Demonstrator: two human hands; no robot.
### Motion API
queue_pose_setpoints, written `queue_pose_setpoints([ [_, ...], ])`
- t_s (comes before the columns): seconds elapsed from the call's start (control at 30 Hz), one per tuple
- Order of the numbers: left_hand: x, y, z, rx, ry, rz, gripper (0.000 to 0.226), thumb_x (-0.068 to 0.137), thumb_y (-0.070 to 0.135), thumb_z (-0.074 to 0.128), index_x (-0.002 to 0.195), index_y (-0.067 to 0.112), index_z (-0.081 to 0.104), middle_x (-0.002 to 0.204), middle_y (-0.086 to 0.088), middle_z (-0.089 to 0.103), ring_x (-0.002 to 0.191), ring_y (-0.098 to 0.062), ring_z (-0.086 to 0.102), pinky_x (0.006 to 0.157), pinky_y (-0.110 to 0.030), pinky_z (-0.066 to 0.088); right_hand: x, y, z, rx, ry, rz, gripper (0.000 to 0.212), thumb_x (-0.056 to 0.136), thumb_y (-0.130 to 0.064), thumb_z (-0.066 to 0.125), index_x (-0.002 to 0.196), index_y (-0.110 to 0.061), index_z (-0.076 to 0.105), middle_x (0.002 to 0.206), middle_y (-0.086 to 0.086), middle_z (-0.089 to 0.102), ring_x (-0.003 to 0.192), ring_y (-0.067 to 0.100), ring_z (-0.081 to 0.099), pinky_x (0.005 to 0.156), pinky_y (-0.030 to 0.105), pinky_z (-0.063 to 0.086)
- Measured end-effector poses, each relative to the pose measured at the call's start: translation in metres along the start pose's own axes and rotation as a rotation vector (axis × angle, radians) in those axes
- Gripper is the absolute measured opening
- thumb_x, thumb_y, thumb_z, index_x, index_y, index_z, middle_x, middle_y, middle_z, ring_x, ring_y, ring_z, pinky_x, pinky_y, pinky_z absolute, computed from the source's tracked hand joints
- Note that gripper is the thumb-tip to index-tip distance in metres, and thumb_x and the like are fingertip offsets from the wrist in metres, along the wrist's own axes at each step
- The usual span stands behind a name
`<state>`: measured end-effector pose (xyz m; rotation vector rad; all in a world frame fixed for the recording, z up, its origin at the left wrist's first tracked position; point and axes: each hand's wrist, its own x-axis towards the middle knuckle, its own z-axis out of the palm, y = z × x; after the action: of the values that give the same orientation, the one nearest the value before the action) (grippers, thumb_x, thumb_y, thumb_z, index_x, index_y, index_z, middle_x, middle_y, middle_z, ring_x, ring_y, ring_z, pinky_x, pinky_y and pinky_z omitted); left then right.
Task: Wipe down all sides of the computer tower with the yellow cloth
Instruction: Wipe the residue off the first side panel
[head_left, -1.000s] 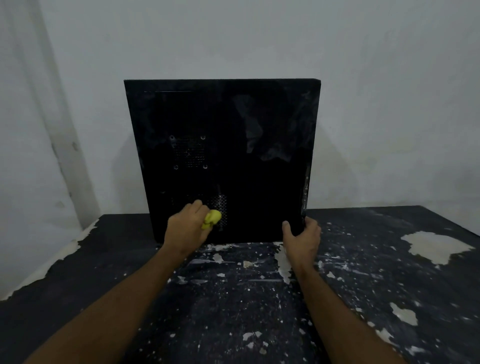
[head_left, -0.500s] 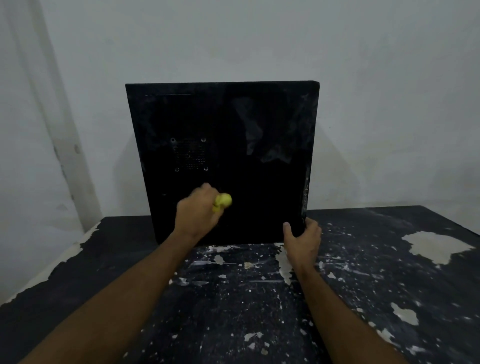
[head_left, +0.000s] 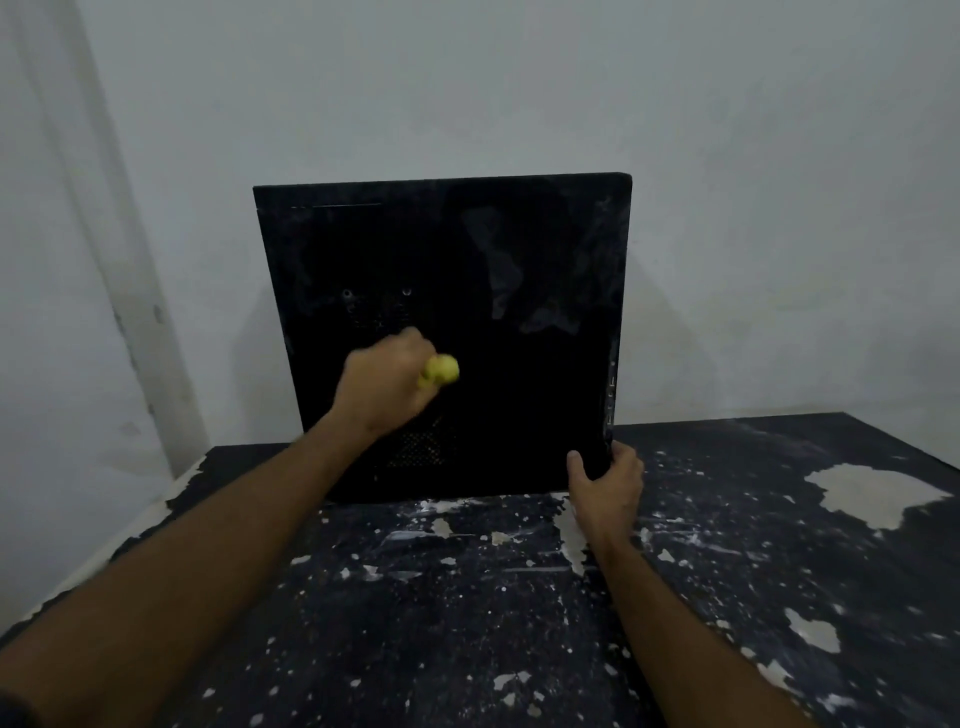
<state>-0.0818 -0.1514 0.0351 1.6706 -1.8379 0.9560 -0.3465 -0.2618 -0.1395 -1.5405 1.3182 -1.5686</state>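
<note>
A black computer tower (head_left: 519, 249) stands upright on the table, its broad dusty side panel facing me. My left hand (head_left: 382, 387) grips a bunched yellow cloth (head_left: 440, 371) and holds it against the middle of that panel, just below the upper vent holes. Only a small lump of cloth shows past my fingers. My right hand (head_left: 605, 480) holds the tower's lower right corner, thumb on the side panel and fingers wrapped round the front edge.
The table (head_left: 727, 597) is black with flaked white patches, and its left edge runs diagonally at the lower left. A pale wall (head_left: 519, 78) stands close behind the tower. A lower vent grille (head_left: 418, 449) sits under my left wrist.
My left hand has carried the cloth up and a little right along the side panel, from beside the lower vent to mid-panel. My right hand has stayed on the corner.
</note>
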Motion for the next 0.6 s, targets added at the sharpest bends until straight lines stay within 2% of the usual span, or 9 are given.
queue_pose_setpoints([
  [0.07, 0.016, -0.007, -0.014, -0.097, 0.18, -0.188, 0.026, 0.082, 0.034, 0.078, 0.089, 0.015, 0.061, 0.092, -0.004, 0.057, 0.078, -0.028, 0.062, 0.052, -0.036, 0.046, -0.001, 0.0, 0.0, -0.002, 0.005, -0.005, 0.062, 0.093, -0.041, 0.071, 0.14, -0.009, 0.046, 0.13, 0.008, 0.049, 0.12, 0.025, 0.05, 0.103, 0.046, 0.049],
  [0.1, 0.021, -0.007, -0.018, -0.096, 0.178, -0.184, 0.026, 0.083, 0.035, 0.077, 0.091, 0.015, 0.062, 0.093, -0.003, 0.056, 0.078, -0.027, 0.062, 0.053, -0.036, 0.046, -0.001, 0.001, 0.0, -0.006, 0.007, -0.006, 0.062, 0.093, -0.041, 0.071, 0.14, -0.009, 0.046, 0.13, 0.008, 0.049, 0.12, 0.025, 0.05, 0.103, 0.046, 0.049],
  [0.2, 0.024, 0.0, -0.022, 0.025, -0.057, 0.084, 0.026, 0.084, 0.038, 0.074, 0.097, 0.017, 0.065, 0.098, -0.002, 0.057, 0.087, -0.028, 0.065, 0.058, -0.042, 0.053, 0.001, 0.003, -0.001, -0.001, -0.003, -0.006, 0.063, 0.093, -0.042, 0.071, 0.141, -0.009, 0.046, 0.131, 0.009, 0.049, 0.121, 0.027, 0.05, 0.104, 0.048, 0.048],
  [0.23, 0.026, -0.003, -0.024, 0.026, -0.054, 0.082, 0.025, 0.085, 0.039, 0.073, 0.097, 0.018, 0.066, 0.098, -0.001, 0.058, 0.086, -0.027, 0.066, 0.059, -0.042, 0.053, 0.001, 0.004, -0.001, 0.001, -0.008, -0.002, 0.063, 0.094, -0.042, 0.071, 0.141, -0.009, 0.046, 0.132, 0.009, 0.049, 0.122, 0.028, 0.05, 0.105, 0.049, 0.048],
  [0.37, 0.043, -0.03, -0.044, -0.209, 0.377, -0.424, 0.037, 0.09, 0.054, 0.07, 0.093, 0.016, 0.068, 0.095, -0.004, 0.06, 0.078, -0.025, 0.061, 0.061, -0.035, 0.045, 0.002, 0.003, 0.002, -0.011, 0.004, 0.021, 0.063, 0.093, -0.044, 0.07, 0.141, -0.011, 0.046, 0.132, 0.008, 0.049, 0.121, 0.027, 0.051, 0.104, 0.049, 0.049],
  [0.4, 0.042, -0.036, -0.045, -0.21, 0.42, -0.489, 0.04, 0.091, 0.055, 0.069, 0.093, 0.016, 0.067, 0.094, -0.004, 0.06, 0.078, -0.026, 0.061, 0.06, -0.034, 0.042, 0.002, 0.002, 0.003, -0.018, 0.012, 0.02, 0.063, 0.093, -0.044, 0.071, 0.14, -0.01, 0.046, 0.132, 0.008, 0.049, 0.121, 0.027, 0.051, 0.104, 0.049, 0.049],
  [0.47, 0.035, -0.038, -0.042, -0.188, 0.381, -0.419, 0.037, 0.09, 0.052, 0.071, 0.093, 0.015, 0.067, 0.093, -0.003, 0.058, 0.076, -0.025, 0.06, 0.058, -0.034, 0.042, 0.002, 0.001, 0.003, -0.03, 0.018, 0.017, 0.063, 0.093, -0.043, 0.071, 0.14, -0.009, 0.046, 0.132, 0.009, 0.049, 0.121, 0.028, 0.051, 0.103, 0.048, 0.049],
  [0.53, 0.026, -0.037, -0.041, -0.119, 0.271, -0.22, 0.033, 0.089, 0.047, 0.074, 0.094, 0.016, 0.067, 0.092, -0.001, 0.057, 0.073, -0.024, 0.06, 0.055, -0.036, 0.045, 0.001, 0.002, 0.003, -0.018, 0.009, 0.017, 0.063, 0.093, -0.043, 0.071, 0.14, -0.009, 0.046, 0.132, 0.009, 0.049, 0.121, 0.028, 0.051, 0.103, 0.048, 0.049],
  [0.6, 0.027, -0.047, -0.047, -0.105, 0.281, -0.241, 0.034, 0.09, 0.048, 0.073, 0.094, 0.015, 0.068, 0.093, -0.003, 0.059, 0.072, -0.022, 0.058, 0.056, -0.035, 0.043, 0.001, 0.001, 0.002, -0.025, 0.004, 0.016, 0.063, 0.093, -0.043, 0.071, 0.14, -0.009, 0.046, 0.132, 0.009, 0.049, 0.12, 0.028, 0.051, 0.103, 0.048, 0.049],
])
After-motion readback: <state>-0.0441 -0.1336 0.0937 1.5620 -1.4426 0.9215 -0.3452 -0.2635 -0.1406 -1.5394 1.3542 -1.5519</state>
